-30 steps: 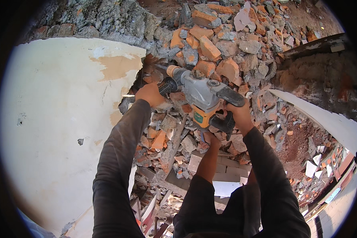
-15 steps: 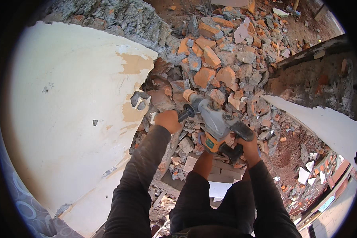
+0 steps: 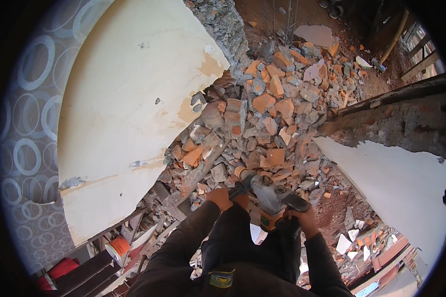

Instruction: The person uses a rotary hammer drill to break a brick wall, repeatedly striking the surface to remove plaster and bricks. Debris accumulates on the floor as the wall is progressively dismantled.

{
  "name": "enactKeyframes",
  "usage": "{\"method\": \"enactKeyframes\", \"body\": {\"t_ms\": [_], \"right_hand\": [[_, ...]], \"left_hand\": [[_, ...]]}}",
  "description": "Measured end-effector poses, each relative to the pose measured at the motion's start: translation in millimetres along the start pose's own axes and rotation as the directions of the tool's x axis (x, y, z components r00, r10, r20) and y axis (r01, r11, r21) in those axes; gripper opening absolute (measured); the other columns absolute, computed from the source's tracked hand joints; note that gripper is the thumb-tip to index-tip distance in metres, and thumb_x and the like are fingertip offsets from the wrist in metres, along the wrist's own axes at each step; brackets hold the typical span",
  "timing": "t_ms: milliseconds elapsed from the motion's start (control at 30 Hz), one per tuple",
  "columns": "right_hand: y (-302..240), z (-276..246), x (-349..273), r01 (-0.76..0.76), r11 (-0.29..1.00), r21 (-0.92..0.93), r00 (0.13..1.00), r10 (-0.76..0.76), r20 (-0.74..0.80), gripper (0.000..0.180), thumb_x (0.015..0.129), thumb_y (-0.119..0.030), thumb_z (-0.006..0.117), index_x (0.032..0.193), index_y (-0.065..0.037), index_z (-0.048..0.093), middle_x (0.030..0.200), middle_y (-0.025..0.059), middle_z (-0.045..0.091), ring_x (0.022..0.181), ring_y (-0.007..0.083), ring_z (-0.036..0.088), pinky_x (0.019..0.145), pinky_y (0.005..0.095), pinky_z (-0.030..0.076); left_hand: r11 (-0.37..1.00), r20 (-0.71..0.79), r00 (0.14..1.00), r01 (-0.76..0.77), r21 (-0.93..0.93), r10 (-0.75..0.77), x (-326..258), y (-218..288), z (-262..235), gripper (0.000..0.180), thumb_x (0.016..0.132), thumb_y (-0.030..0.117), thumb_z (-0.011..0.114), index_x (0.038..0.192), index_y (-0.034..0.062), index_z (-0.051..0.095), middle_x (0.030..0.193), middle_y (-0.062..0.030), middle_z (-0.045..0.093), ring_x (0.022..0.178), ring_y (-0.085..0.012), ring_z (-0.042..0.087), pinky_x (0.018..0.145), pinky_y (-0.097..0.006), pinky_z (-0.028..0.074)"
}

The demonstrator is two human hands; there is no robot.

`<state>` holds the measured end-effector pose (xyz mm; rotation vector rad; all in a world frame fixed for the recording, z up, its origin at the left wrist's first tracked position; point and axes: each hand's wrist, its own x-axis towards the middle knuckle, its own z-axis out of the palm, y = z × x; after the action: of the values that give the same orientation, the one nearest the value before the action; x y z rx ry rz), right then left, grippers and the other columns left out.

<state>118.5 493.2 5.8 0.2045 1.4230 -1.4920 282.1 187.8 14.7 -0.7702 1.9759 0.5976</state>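
A grey and orange demolition hammer (image 3: 267, 197) is held in front of my legs, above the rubble. Its orange-brown nose (image 3: 240, 172) points up and to the left; I cannot make out a bit beyond it. My left hand (image 3: 219, 198) is closed round the black side handle (image 3: 239, 189). At the rear, my right hand (image 3: 304, 221) grips the dark main handle. Left of the tool stands a cream plastered wall slab (image 3: 129, 99) with a broken right edge and a small hole near it. Between us lie broken bricks (image 3: 275, 157) and concrete lumps.
A mound of brick rubble (image 3: 282, 106) spreads ahead. At the right is a white jagged-edged panel (image 3: 406, 173) below a low broken wall (image 3: 391, 123). Thin rods (image 3: 287, 22) stick up at the far side. Lower left are dark planks (image 3: 86, 274) and an orange-and-white tub (image 3: 118, 246).
The hammer and both hands have come back toward my body, away from the slab's broken edge. My view has shifted, showing more patterned surface on the left. Both grips stay closed.
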Motion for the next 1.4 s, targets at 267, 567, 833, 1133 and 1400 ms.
{"method": "enactKeyframes", "body": {"t_ms": [267,567,833,1133,1400], "right_hand": [[-7,-26,-53,0.036,0.994,-0.102,0.993,-0.024,0.117,0.019,0.072,0.008,0.064,0.091,0.009,0.066,0.079,0.0132,0.069,0.059,0.0195,0.064,0.055,0.0309,0.051],[4,-64,-101,0.303,0.942,-0.142,0.945,-0.277,0.177,0.023,0.074,0.007,0.064,0.096,0.008,0.067,0.084,0.0120,0.071,0.062,0.0163,0.063,0.058,0.0288,0.050],[-7,-105,-125,0.313,0.932,-0.184,0.945,-0.286,0.158,0.020,0.075,0.005,0.060,0.093,0.008,0.068,0.086,0.0117,0.071,0.064,0.0164,0.063,0.060,0.0289,0.050],[-22,-128,-154,0.267,0.891,-0.368,0.943,-0.162,0.291,0.025,0.074,0.005,0.059,0.097,0.006,0.068,0.086,0.0086,0.070,0.072,0.0171,0.064,0.068,0.0284,0.051],[-22,-89,-134,0.271,0.830,-0.488,0.915,-0.064,0.398,0.017,0.073,0.005,0.062,0.090,0.006,0.068,0.083,0.0092,0.070,0.072,0.0180,0.067,0.068,0.0296,0.052]], "left_hand": [[0.995,-0.062,0.996,0.063,-0.083,-0.068,-61,20,71,0.047,0.072,0.033,0.071,0.106,0.0013,0.071,0.105,-0.0216,0.071,0.100,-0.0365,0.069,0.088,-0.045,0.055],[0.971,-0.286,0.958,-0.040,-0.237,-0.030,-117,44,87,0.054,0.068,0.039,0.076,0.108,0.0038,0.072,0.106,-0.0245,0.070,0.102,-0.0380,0.068,0.091,-0.046,0.053],[0.985,-0.331,0.939,0.033,-0.171,-0.089,-132,99,97,0.058,0.074,0.035,0.072,0.119,-0.0015,0.065,0.110,-0.0249,0.069,0.104,-0.0404,0.066,0.095,-0.044,0.051],[0.911,-0.440,0.884,-0.044,-0.410,-0.155,-162,122,156,0.049,0.070,0.036,0.073,0.103,0.0013,0.073,0.104,-0.0220,0.072,0.100,-0.0361,0.069,0.093,-0.042,0.052],[0.829,-0.177,0.970,0.041,-0.557,-0.166,-144,75,200,0.064,0.069,0.047,0.075,0.109,-0.0036,0.071,0.106,-0.0219,0.071,0.107,-0.0335,0.067,0.098,-0.040,0.049]]}}
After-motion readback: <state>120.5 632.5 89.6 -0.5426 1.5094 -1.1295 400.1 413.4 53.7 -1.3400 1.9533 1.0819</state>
